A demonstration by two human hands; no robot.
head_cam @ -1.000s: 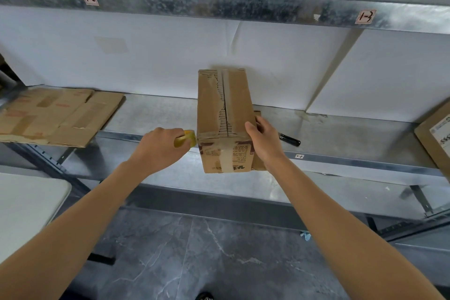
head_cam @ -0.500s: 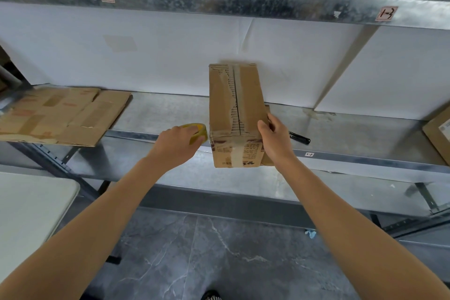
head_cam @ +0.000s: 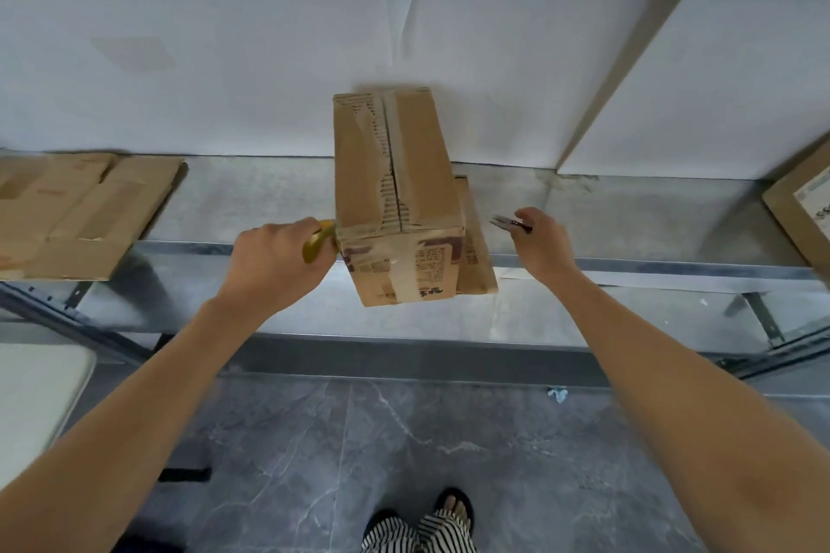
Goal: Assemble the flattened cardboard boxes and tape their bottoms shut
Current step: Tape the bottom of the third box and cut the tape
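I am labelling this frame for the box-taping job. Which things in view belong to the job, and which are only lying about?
Belong to the job:
- assembled cardboard box
- yellow tape roll, held in the left hand
- small snips, held in the right hand
- flattened cardboard, waiting at the left

Only lying about:
- labelled carton at the right edge
- blue scrap
- white table

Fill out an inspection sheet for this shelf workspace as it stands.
Surface: grey metal shelf, scuffed.
Job's things: box stands on the shelf, top flaps closed; flattened cardboard lies far left; yellow tape roll at the box's left face.
Clutter: labelled box at right edge; blue scrap on the floor.
Grippers: left hand grips the tape roll; right hand holds small snips, apart from the box.
Cables: nothing seen.
Surroundings: white table lower left, grey tiled floor.
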